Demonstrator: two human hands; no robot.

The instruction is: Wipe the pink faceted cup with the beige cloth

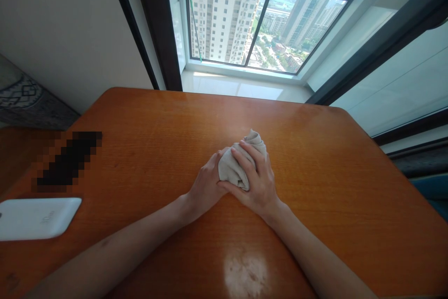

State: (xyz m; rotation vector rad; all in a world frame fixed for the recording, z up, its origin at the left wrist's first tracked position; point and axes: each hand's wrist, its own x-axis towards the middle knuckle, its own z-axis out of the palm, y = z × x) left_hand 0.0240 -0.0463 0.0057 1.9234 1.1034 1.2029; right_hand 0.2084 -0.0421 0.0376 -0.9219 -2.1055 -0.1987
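A bunched beige cloth [234, 170] rests near the middle of an orange wooden table [332, 187]. My right hand [257, 182] is wrapped over its right side, fingers curled across the top. My left hand [206, 186] presses against the cloth's left side, with its fingers tucked underneath and mostly hidden. Both hands hold the cloth just above or on the tabletop; the cloth's far end pokes out past my fingers.
A white flat device [37, 217] lies at the table's left edge, with a blurred dark object [68, 161] behind it. A large window [259, 19] stands beyond the table's far edge. A pale glare patch [245, 273] marks the near tabletop.
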